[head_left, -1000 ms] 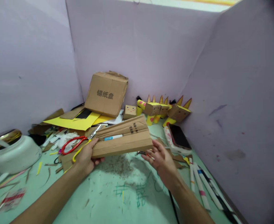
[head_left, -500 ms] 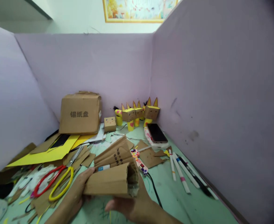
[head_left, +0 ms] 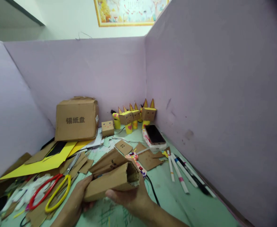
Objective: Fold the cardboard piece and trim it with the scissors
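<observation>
Both my hands hold a folded piece of brown corrugated cardboard low in the middle of the view, just above the green table. My left hand grips its left end, fingers wrapped under it. My right hand cups its right end from below, thumb along the front edge. The right end of the cardboard gapes open towards me. A second folded cardboard flap with black print lies right behind it.
Red and yellow scissors lie left of my hands among cardboard scraps. A cardboard box, yellow paper sheet, small cardboard figures, a phone and several marker pens stand behind. Purple partition walls enclose the table.
The view has tilted up and swung. My right hand, open beside the cardboard a second ago, has closed under its right end, and the piece has turned its open end towards me.
</observation>
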A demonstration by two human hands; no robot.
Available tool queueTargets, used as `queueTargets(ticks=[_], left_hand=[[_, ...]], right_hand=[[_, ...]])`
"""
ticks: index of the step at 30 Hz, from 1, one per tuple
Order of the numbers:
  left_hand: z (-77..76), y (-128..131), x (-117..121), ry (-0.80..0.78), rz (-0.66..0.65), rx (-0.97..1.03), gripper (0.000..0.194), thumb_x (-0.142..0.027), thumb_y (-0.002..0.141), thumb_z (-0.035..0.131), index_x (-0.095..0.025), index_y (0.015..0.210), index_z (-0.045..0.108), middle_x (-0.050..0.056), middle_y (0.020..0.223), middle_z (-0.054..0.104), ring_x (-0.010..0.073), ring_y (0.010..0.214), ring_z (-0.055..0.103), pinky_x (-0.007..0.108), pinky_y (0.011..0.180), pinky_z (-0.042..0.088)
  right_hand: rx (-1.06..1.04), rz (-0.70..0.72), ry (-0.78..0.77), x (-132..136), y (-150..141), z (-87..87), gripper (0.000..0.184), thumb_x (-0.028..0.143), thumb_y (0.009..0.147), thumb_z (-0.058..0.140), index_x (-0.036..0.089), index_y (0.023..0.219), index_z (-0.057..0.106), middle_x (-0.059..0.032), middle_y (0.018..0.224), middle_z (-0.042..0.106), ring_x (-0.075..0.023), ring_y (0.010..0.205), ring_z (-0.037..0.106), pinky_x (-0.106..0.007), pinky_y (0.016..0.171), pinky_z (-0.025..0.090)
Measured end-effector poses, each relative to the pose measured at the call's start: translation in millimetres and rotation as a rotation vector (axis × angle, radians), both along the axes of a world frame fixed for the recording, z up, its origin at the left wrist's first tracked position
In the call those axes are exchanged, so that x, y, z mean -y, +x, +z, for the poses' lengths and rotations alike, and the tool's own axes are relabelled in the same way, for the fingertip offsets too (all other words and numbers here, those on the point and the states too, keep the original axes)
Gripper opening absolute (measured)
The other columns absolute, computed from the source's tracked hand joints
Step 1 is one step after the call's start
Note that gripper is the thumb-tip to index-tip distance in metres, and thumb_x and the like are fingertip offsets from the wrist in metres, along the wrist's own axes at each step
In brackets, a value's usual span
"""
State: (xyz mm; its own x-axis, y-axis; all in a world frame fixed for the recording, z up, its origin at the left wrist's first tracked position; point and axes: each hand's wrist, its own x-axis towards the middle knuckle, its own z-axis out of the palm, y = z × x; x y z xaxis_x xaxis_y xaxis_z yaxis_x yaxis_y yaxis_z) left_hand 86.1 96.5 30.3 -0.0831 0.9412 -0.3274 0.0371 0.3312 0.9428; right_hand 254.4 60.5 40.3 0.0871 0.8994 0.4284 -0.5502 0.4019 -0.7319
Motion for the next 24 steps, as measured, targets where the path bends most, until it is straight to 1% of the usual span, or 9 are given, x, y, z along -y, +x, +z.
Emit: queueTargets(ticks=[2,5,7,10,13,16,19,21,24], left_hand=[[1.0,0.2,0.6,0.019,0.006,-0.015,0.041,-0.054,0.072,0.059,-0.013,0.067,0.061,0.000,0.030,0.050,0.0112,0.024,0.042,0.014,0.023,0.024],[1.3,1.3,2.0,0.015,-0.002,-0.038,0.043,-0.053,0.076,0.054,-0.012,0.066,0.060,0.002,0.031,0.050,0.0100,0.024,0.041,0.013,0.024,0.023],[0.8,1.6,1.9,0.009,0.021,-0.009,0.041,-0.051,0.077,0.054,-0.012,0.064,0.060,0.002,0.030,0.050,0.0096,0.023,0.039,0.013,0.024,0.022],[0.0,-1.3,-1.9,0.019,0.169,0.122,0.028,-0.040,0.073,0.063,-0.014,0.065,0.062,-0.001,0.034,0.051,0.0119,0.025,0.041,0.017,0.023,0.026],[1.3,-7.8,-9.4,0.072,0.328,0.227,0.008,-0.023,0.071,0.066,-0.016,0.075,0.065,-0.001,0.056,0.065,0.0139,0.045,0.058,0.018,0.037,0.045],[7.9,-13.1,-13.8,0.131,0.415,0.294,0.009,-0.017,0.076,0.061,-0.020,0.081,0.067,-0.002,0.077,0.071,0.0129,0.071,0.065,0.016,0.059,0.052],[19.0,-13.9,-10.9,0.187,0.492,0.355,0.012,-0.014,0.078,0.059,-0.022,0.076,0.068,-0.004,0.076,0.070,0.0115,0.074,0.063,0.014,0.062,0.051],[25.1,-13.1,-6.4,0.213,0.534,0.375,0.015,-0.010,0.074,0.059,-0.022,0.070,0.068,-0.004,0.072,0.068,0.0099,0.070,0.061,0.012,0.059,0.050],[26.0,-12.7,0.5,0.229,0.545,0.386,0.014,-0.009,0.064,0.063,-0.022,0.065,0.068,-0.005,0.070,0.068,0.0104,0.066,0.061,0.012,0.055,0.049]], right_hand=[[-0.025,-0.022,0.003,0.0,1.7,3.0,0.057,0.021,0.048,0.084,0.024,0.096,0.054,-0.0032,0.091,0.070,-0.0251,0.081,0.066,-0.038,0.073,0.053],[-0.004,-0.070,-0.019,0.3,5.0,6.7,0.056,0.017,0.043,0.086,0.024,0.090,0.057,0.0000,0.081,0.069,-0.0227,0.075,0.064,-0.034,0.068,0.052],[0.013,-0.048,-0.049,0.0,5.6,6.2,0.059,0.019,0.040,0.088,0.024,0.090,0.057,0.0002,0.080,0.069,-0.0232,0.074,0.064,-0.034,0.068,0.052],[0.014,0.062,-0.082,-0.4,4.7,3.1,0.069,0.027,0.037,0.091,0.025,0.097,0.056,-0.0022,0.090,0.070,-0.0277,0.084,0.065,-0.039,0.073,0.053],[0.033,0.127,-0.089,-0.5,7.6,4.8,0.086,0.029,0.034,0.092,0.026,0.110,0.051,-0.0057,0.105,0.067,-0.0302,0.097,0.063,-0.041,0.082,0.051],[0.082,0.176,-0.068,-1.9,17.7,12.5,0.093,0.034,0.038,0.092,0.023,0.119,0.048,-0.0084,0.113,0.064,-0.0290,0.107,0.059,-0.040,0.093,0.045],[0.035,0.207,-0.075,-6.4,28.8,16.5,0.093,0.051,0.047,0.087,0.021,0.125,0.046,-0.0108,0.121,0.060,-0.0288,0.115,0.054,-0.040,0.099,0.040],[-0.034,0.173,-0.155,-11.1,33.6,14.1,0.087,0.056,0.052,0.082,0.022,0.125,0.048,-0.0105,0.123,0.058,-0.0287,0.113,0.055,-0.040,0.093,0.045],[-0.060,0.101,-0.333,-18.3,38.6,7.5,0.071,0.050,0.056,0.082,0.026,0.117,0.054,-0.0078,0.118,0.059,-0.0266,0.099,0.061,-0.038,0.075,0.054]])
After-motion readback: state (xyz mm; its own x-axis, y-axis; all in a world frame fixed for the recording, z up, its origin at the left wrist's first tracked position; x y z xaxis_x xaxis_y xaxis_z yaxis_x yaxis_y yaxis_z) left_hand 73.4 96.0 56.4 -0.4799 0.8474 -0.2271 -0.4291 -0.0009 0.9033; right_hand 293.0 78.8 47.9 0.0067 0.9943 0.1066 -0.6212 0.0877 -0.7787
